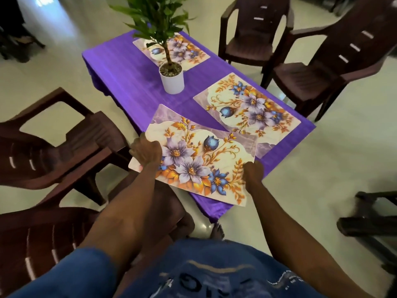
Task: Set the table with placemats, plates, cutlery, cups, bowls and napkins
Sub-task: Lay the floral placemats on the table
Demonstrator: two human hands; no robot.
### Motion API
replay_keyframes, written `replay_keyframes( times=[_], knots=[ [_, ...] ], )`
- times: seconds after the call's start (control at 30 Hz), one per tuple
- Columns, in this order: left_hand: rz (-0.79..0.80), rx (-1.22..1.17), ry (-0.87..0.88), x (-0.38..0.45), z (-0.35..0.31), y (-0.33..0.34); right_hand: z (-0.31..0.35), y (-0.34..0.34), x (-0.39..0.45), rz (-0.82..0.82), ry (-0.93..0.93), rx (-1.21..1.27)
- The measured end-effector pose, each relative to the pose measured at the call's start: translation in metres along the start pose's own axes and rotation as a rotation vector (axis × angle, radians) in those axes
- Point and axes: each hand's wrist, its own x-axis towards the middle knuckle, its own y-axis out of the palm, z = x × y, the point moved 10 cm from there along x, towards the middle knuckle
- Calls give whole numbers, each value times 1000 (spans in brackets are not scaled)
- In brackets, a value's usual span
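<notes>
A floral placemat (193, 155) with purple and blue flowers hangs over the near corner of the table with the purple cloth (129, 67). My left hand (146, 150) grips its left edge and my right hand (253, 175) grips its near right edge. A second floral placemat (247, 106) lies flat on the right side of the table, its near corner under the held one. A third placemat (180, 48) lies at the far end, partly behind the plant.
A potted plant in a white pot (173, 79) stands mid-table. Dark brown plastic chairs ring the table: two at the left (64, 143), two at the right (322, 74). A dark stool (369, 220) is at the near right. The floor is pale tile.
</notes>
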Motion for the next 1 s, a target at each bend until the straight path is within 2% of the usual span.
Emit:
replay_keyframes(
  times=[0.07,0.13,0.23,0.37,0.7,1.0],
  knots=[
    [8,20,34,5,-11,7,6,2,4,58,-6,-47],
    [27,39,61,10,-22,14,3,4,8,99,63,-32],
    [54,73,81,15,-34,20,-10,1,12,78,159,18],
    [98,129,103,18,-46,20,-28,11,10,234,266,-46],
    [230,237,105,21,-68,30,-37,5,6,277,381,49],
    [228,291,119,24,-81,31,-39,3,10,279,408,-13]
  ],
)
